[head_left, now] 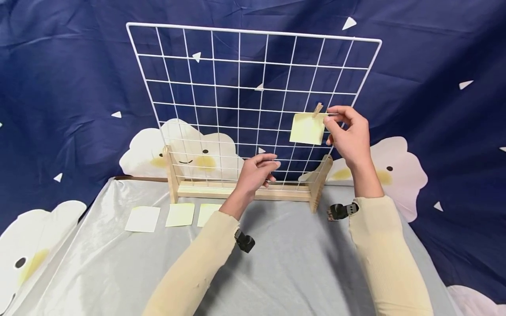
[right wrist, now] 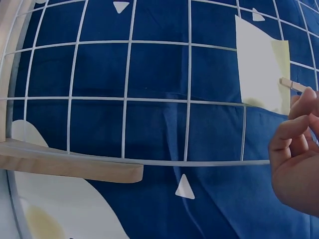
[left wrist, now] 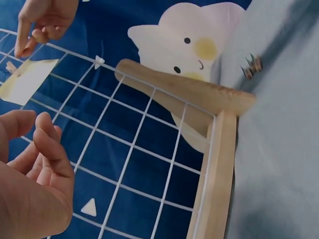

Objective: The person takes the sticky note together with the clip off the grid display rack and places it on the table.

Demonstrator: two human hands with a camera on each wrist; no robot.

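Note:
A white wire grid (head_left: 239,87) stands upright in a wooden stand (head_left: 237,193) on the table. A pale yellow sticky note (head_left: 306,129) hangs on the grid's right side, clipped by a small wooden peg (head_left: 317,109). My right hand (head_left: 331,120) hovers at the note's right edge with loosely curled fingers beside the peg (right wrist: 291,84), and it holds nothing. Lower down, in front of the grid's bottom rows, my left hand (head_left: 272,169) floats with relaxed, slightly curled fingers (left wrist: 47,134) and is empty.
Three more sticky notes (head_left: 180,214) lie in a row on the grey table cover, left of the stand. A few small wooden pegs (left wrist: 251,64) lie by the stand's right foot (head_left: 320,184). A dark blue cloth with cloud figures hangs behind.

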